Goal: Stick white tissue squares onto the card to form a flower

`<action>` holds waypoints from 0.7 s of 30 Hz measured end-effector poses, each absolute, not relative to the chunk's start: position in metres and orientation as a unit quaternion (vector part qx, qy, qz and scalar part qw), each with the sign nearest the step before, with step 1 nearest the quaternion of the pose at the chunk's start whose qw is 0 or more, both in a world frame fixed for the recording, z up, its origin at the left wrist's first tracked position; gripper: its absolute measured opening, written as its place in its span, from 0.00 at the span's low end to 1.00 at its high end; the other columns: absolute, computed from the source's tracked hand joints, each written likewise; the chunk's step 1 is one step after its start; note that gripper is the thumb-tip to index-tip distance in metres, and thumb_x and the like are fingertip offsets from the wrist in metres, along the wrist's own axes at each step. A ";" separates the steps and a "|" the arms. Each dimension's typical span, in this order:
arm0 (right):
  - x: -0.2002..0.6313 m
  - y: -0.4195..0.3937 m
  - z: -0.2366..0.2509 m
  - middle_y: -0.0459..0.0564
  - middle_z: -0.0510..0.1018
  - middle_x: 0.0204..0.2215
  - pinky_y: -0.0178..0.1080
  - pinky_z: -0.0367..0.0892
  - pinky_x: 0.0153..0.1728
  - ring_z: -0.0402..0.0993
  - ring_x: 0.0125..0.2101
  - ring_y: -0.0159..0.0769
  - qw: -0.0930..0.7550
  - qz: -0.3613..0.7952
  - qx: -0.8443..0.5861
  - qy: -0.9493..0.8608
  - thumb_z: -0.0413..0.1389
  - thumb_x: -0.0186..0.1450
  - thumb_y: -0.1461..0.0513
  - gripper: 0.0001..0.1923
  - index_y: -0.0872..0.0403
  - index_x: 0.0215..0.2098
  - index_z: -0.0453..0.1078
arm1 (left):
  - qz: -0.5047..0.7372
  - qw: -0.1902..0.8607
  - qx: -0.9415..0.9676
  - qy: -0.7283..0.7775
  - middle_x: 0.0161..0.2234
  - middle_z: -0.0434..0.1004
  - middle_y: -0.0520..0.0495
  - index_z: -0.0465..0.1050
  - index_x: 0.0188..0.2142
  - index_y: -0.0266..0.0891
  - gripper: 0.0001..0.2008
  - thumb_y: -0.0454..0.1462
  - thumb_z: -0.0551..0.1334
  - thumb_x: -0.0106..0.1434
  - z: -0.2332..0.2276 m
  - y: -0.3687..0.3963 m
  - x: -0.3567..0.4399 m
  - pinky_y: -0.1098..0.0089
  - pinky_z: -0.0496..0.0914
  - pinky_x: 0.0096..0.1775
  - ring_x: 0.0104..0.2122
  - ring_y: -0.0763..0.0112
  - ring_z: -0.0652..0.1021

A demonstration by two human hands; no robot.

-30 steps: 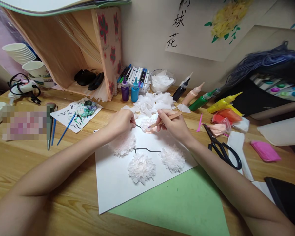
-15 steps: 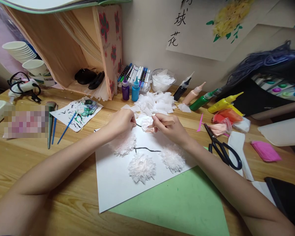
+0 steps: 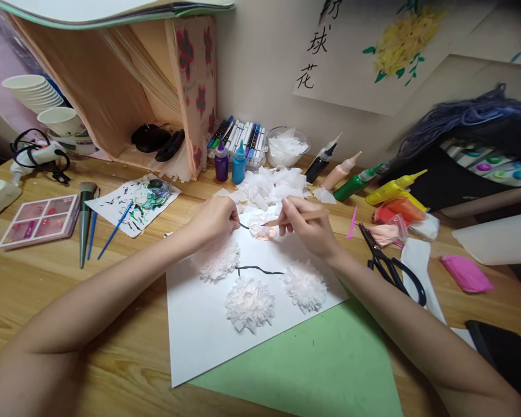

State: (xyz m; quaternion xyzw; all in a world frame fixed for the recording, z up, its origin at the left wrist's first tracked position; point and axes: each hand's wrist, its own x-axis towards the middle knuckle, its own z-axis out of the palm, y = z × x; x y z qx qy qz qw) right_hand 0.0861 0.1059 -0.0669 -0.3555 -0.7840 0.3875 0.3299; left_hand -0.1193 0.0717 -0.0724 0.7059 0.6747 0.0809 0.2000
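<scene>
A white paper sheet (image 3: 200,324) lies on the wooden table, carrying three fluffy white tissue flowers (image 3: 248,302) and a painted black stem line (image 3: 260,270). My left hand (image 3: 215,219) rests with curled fingers on the sheet's far edge, beside the upper left flower (image 3: 217,260). My right hand (image 3: 308,223) grips a thin wooden stick (image 3: 271,222), whose tip presses into a small patch of tissue and pink glue (image 3: 263,229) at the sheet's top. A pile of loose white tissue pieces (image 3: 271,185) lies just behind both hands.
Black scissors (image 3: 393,267) lie right of my right arm. Squeeze paint bottles (image 3: 351,184), markers (image 3: 238,136) and a tissue bowl (image 3: 286,146) line the back. Brushes (image 3: 113,230), a painted scrap (image 3: 136,200) and a pink palette (image 3: 41,219) sit left. Green paper (image 3: 321,365) is under the sheet.
My right hand has turned so the stick's back end, which stuck out to the right, is now hidden by the fingers. The left hand has stayed put. The view shifted slightly.
</scene>
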 end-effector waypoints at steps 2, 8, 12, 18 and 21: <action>0.095 0.097 -0.067 0.45 0.69 0.15 0.32 0.59 0.23 0.65 0.18 0.27 0.333 0.298 -0.306 -0.841 0.43 0.68 0.57 0.23 0.55 0.18 0.63 | 0.085 0.201 0.705 0.675 0.27 0.78 0.49 0.77 0.26 0.39 0.06 0.34 0.61 0.50 -0.073 0.071 -0.120 0.72 0.59 0.26 0.28 0.70 0.74; 0.100 0.094 -0.077 0.46 0.68 0.16 0.33 0.55 0.23 0.64 0.19 0.28 0.302 0.175 -0.186 -0.918 0.43 0.68 0.63 0.18 0.55 0.21 0.62 | 0.086 0.206 0.702 0.676 0.26 0.78 0.49 0.78 0.26 0.40 0.05 0.34 0.61 0.50 -0.070 0.070 -0.118 0.72 0.59 0.26 0.28 0.70 0.74; 0.095 0.097 -0.080 0.45 0.67 0.16 0.33 0.54 0.23 0.62 0.18 0.28 0.294 0.162 -0.193 -0.922 0.43 0.68 0.64 0.17 0.54 0.21 0.61 | 0.084 0.208 0.700 0.678 0.26 0.78 0.50 0.78 0.26 0.40 0.05 0.34 0.62 0.50 -0.068 0.070 -0.118 0.72 0.59 0.26 0.28 0.70 0.74; 0.091 0.102 -0.080 0.44 0.65 0.15 0.33 0.54 0.23 0.61 0.18 0.28 0.285 0.171 -0.203 -0.921 0.42 0.68 0.62 0.19 0.53 0.20 0.59 | 0.082 0.210 0.701 0.676 0.27 0.78 0.49 0.78 0.26 0.40 0.06 0.34 0.61 0.50 -0.068 0.071 -0.119 0.72 0.60 0.27 0.29 0.69 0.74; 0.087 0.104 -0.077 0.44 0.65 0.15 0.33 0.53 0.23 0.60 0.18 0.28 0.253 0.195 -0.232 -0.919 0.41 0.68 0.59 0.20 0.53 0.19 0.58 | 0.077 0.215 0.701 0.675 0.27 0.78 0.49 0.78 0.26 0.40 0.06 0.35 0.61 0.50 -0.068 0.071 -0.119 0.72 0.60 0.27 0.29 0.69 0.75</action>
